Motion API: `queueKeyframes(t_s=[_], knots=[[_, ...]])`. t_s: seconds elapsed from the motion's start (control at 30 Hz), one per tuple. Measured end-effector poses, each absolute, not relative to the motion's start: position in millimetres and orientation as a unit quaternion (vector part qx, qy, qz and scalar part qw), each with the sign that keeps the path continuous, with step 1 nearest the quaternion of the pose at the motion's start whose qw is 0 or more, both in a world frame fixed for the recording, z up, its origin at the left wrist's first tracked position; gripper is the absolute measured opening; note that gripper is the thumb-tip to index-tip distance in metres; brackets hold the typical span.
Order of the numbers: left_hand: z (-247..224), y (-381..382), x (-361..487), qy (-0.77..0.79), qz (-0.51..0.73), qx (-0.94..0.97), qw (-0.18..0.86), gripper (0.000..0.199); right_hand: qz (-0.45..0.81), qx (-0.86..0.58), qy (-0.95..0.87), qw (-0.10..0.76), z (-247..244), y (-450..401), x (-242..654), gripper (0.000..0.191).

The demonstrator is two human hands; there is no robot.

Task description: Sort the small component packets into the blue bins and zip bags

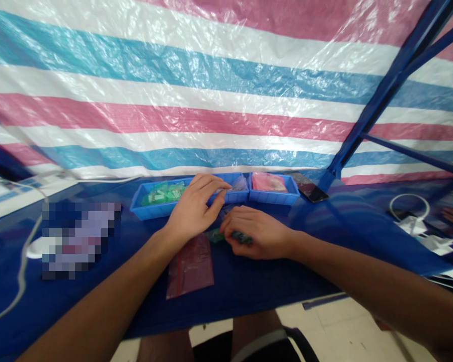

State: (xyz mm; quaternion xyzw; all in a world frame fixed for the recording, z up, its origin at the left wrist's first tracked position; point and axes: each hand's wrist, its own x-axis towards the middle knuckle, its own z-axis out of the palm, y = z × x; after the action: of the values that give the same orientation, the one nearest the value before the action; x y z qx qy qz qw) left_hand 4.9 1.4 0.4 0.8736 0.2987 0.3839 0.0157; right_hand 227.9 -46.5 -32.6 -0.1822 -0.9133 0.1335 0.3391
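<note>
We're curling right hand's (pixel 251 232) fingers round green packet (pixel 216 235), bunching left hand's (pixel 196 205) over blue plastic bin (pixel 240 197), pinch unclear; flat pink bag (pixel 192 266) seemingly unfilled.

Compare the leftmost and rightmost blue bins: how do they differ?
Contents: leftmost blue bin holds green packets; rightmost blue bin holds pink packets.
View: leftmost blue bin is partly hidden by the left hand; rightmost blue bin's outline is unobstructed.
Shared: both are blue, open-topped and sit on the blue table cover.
</note>
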Motion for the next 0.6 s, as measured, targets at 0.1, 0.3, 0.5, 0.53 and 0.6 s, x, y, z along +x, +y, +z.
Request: queueKeyframes(t_s=[0.1,0.3,0.5,0.53,0.6], knots=[[0.4,-0.8,6.9,0.34,0.394,0.848,0.1,0.033,0.263,-0.291,-0.818,0.421,-27.3,-40.8,232.5,0.003],[1.2,-1.1,4.7,0.328,0.393,0.854,0.094,0.036,0.487,-0.366,-0.617,0.499,-26.7,-21.9,235.3,0.034],[3.0,-1.2,1.7,0.246,0.349,0.904,0.001,0.07,0.542,-0.349,-0.522,0.559,-27.1,-16.2,236.8,0.045],[2.5,-1.0,1.8,0.237,0.346,0.908,0.0,0.068,0.551,-0.342,-0.509,0.567,-27.3,-15.7,237.2,0.045],[0.9,-0.3,2.3,0.216,0.35,0.911,-0.001,0.054,0.57,-0.329,-0.497,0.566,-27.1,-15.3,237.8,0.046]])
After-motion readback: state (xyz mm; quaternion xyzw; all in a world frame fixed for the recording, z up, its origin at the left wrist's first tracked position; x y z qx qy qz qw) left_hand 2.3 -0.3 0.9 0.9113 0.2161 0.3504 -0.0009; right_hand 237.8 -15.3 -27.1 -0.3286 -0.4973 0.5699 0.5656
